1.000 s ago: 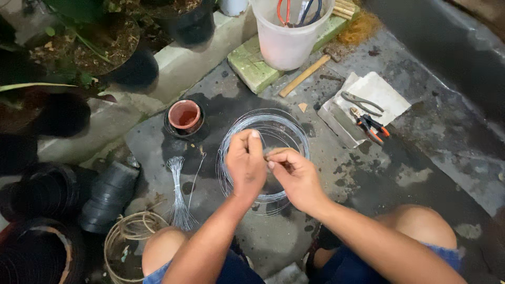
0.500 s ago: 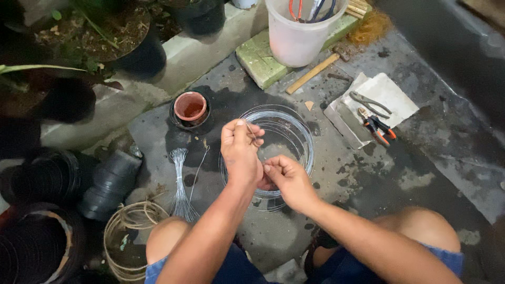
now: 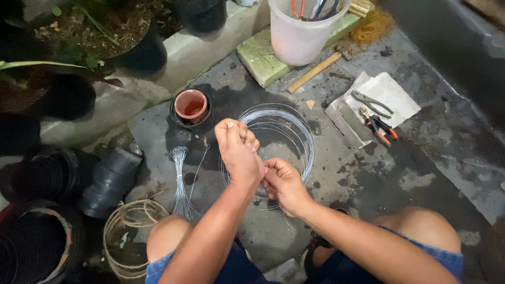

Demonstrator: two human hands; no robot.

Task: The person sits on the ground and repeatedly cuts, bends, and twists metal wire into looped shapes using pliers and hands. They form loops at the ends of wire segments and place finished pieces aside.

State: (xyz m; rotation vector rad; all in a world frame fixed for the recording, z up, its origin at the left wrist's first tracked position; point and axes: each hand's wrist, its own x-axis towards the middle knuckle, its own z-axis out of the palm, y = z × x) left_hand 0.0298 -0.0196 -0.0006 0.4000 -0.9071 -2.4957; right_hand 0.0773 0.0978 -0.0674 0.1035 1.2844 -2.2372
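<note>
A coil of thin silver wire (image 3: 286,129) lies on the wet concrete floor in front of me. My left hand (image 3: 238,150) is closed in a fist above the near left part of the coil, pinching a wire strand. My right hand (image 3: 284,184) is just below it, fingers closed on the same wire at the coil's near edge. The strand between my hands is too thin to trace. A bundle of cut wire pieces (image 3: 181,181) lies fanned on the floor to the left of my hands.
A small terracotta pot (image 3: 190,104) sits in a black pot behind the bundle. Stacked black pots (image 3: 108,181), a coil of tan rope (image 3: 126,231), a white bucket with tools (image 3: 302,31), a green block (image 3: 263,55), a wooden stick (image 3: 314,72), pliers and cutters (image 3: 376,118) on a pale tile.
My left hand rose and closed into a tighter fist over the coil. My right hand slid toward me to the coil's near edge. The camera view shifted slightly.
</note>
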